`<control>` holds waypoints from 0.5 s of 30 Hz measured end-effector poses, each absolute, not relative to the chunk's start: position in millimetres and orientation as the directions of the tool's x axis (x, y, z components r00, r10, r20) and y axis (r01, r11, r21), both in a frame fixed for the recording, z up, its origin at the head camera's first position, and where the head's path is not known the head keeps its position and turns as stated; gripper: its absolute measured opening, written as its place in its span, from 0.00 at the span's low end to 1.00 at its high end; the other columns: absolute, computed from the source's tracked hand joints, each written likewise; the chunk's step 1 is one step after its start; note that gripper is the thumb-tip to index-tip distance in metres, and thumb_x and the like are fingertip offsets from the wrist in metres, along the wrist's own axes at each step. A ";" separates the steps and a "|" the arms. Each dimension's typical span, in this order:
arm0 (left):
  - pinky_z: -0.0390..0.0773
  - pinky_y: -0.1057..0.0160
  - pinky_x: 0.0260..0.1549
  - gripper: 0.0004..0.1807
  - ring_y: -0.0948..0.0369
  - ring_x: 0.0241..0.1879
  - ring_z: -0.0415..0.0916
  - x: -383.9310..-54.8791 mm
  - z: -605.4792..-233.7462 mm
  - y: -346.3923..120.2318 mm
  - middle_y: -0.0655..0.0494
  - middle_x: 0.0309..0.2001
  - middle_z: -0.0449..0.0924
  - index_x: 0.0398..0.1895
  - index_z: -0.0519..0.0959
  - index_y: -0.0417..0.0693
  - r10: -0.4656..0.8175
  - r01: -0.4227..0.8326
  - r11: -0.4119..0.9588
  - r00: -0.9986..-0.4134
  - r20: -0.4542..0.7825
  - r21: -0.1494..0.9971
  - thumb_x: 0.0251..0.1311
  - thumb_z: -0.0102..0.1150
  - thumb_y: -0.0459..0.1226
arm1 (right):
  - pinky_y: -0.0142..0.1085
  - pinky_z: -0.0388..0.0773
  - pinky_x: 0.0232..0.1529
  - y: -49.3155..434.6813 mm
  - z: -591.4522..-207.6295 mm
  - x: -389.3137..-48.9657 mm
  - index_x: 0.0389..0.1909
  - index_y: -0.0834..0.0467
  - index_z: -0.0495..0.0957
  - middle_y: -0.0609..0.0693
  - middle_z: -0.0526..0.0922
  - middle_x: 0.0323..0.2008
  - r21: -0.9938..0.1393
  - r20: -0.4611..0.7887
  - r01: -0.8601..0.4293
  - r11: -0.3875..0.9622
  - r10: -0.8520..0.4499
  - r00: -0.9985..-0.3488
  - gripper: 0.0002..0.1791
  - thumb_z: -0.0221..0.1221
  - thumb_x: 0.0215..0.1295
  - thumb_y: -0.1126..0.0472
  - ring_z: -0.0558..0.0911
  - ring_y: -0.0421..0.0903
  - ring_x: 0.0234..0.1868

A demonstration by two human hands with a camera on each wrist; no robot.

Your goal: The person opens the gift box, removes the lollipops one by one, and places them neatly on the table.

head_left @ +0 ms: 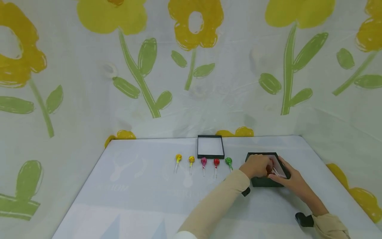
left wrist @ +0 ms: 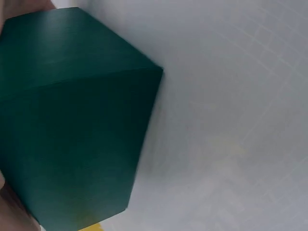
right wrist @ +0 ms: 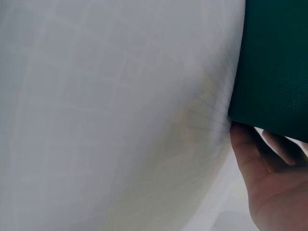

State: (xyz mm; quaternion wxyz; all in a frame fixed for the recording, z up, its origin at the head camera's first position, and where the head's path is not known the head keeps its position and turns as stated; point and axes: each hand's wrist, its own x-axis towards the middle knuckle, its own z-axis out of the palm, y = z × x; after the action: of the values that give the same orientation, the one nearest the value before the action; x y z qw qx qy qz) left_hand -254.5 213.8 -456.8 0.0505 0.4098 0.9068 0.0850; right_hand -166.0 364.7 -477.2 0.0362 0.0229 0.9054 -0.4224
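Note:
A dark green box (head_left: 266, 182) stands on the right of the table, its pale inside facing up. My left hand (head_left: 257, 165) reaches over the near left rim, fingers bent down into it. Beside those fingertips show white lollipop sticks (head_left: 276, 172) and a bit of red. Whether the fingers pinch a lollipop I cannot tell, as the hand covers them. My right hand (head_left: 293, 179) grips the box's right side, thumb along the near rim and fingers on the far side. Both wrist views show the box's green outer walls (left wrist: 72, 154) close up, with fingers at its edges.
Left of the box lie several lollipops in a row: a yellow one (head_left: 178, 157), another yellow (head_left: 191, 159), a pink (head_left: 204, 161), a red (head_left: 216, 162) and a green (head_left: 228, 161). Behind them lies a dark-rimmed lid (head_left: 210, 146), white inside. Flower-printed cloth (head_left: 232, 99) encloses the table.

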 end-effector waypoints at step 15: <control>0.66 0.74 0.25 0.04 0.75 0.24 0.65 -253.3 -463.2 214.2 0.75 0.21 0.71 0.26 0.81 0.67 0.747 0.750 0.647 -0.660 0.083 0.135 0.50 0.69 0.47 | 0.69 0.57 0.52 365.6 -480.7 -167.1 0.75 0.50 0.33 0.70 0.41 0.71 -0.753 -0.078 0.071 0.654 0.017 -0.997 0.53 0.61 0.61 0.46 0.47 0.74 0.67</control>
State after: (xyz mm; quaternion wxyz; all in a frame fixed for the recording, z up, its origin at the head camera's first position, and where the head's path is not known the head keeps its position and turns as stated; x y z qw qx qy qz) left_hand -253.3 214.2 -463.2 -0.0099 0.4124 0.9075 0.0789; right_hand -167.1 365.6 -480.7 0.0321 0.0242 0.9090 -0.4150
